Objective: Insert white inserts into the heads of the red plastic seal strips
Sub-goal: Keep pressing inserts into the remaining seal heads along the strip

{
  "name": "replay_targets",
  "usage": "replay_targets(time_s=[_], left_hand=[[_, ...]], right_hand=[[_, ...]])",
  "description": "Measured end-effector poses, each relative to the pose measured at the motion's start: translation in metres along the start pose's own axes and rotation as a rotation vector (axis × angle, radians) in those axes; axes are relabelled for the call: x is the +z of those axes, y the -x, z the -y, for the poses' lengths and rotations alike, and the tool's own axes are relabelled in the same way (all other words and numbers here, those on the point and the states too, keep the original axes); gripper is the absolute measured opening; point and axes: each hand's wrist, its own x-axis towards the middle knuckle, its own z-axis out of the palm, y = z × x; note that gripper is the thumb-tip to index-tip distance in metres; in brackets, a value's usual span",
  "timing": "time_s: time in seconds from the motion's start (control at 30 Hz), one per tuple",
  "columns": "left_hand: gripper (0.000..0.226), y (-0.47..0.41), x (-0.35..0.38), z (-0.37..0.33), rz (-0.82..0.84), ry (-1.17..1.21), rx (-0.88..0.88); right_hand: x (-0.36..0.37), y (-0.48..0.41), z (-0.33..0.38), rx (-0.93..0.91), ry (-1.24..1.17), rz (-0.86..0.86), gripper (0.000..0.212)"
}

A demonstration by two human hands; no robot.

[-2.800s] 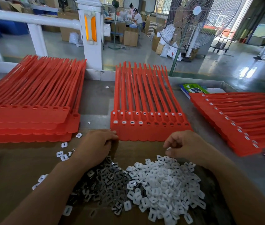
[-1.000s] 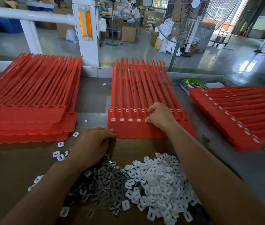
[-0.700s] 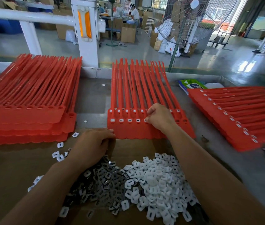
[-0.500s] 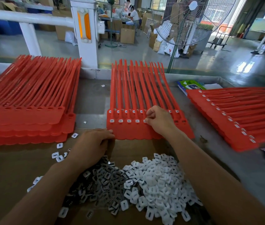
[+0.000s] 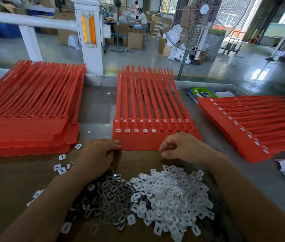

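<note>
Head view of a desk (image 5: 97, 105) set for seal assembly. Centre: a sheet of red seal strips (image 5: 148, 102) lies flat, tails pointing away from the person, heads in a row along its near side. The five leftmost heads of the top row carry seated white inserts (image 5: 136, 131); the heads to their right (image 5: 178, 131) show red only. A second row of heads just behind shows white in each.

The left hand (image 5: 98, 158) rests knuckles-up on the cardboard sheet (image 5: 12, 180), its fingers (image 5: 113, 145) curled under and pressed together, touching the near left corner of the strip sheet; whether they hold anything cannot be told. The right hand (image 5: 181, 147) hovers by the sheet's near edge, fingers (image 5: 167, 143) loosely curled toward the thumb; a pinched insert cannot be made out.

On the cardboard, close to the person, lie a pile of loose white inserts (image 5: 171, 194) and, touching it on the left, a pile of dark clips (image 5: 106, 194). A left stack of strips (image 5: 26, 123) and a right stack of strips (image 5: 253, 126) flank the work.
</note>
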Motion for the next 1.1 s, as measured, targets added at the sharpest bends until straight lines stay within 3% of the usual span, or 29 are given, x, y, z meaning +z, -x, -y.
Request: replay_targets(time_s=[0.37, 0.5, 0.77, 1.1], left_hand=[[0.033, 0.000, -0.001, 0.000, -0.003, -0.009, 0.002], [0.034, 0.000, -0.001, 0.000, -0.002, -0.011, 0.005], [0.033, 0.001, -0.002, -0.001, 0.005, 0.006, 0.012], [0.034, 0.002, -0.002, -0.001, -0.004, 0.022, -0.002]], right_hand=[[0.008, 0.010, 0.006, 0.032, 0.169, 0.072, 0.007], [0.007, 0.012, 0.006, 0.031, 0.119, 0.067, 0.015], [0.002, 0.005, 0.001, 0.003, -0.098, -0.183, 0.019], [-0.002, -0.039, -0.015, 0.050, -0.107, -0.416, 0.012]])
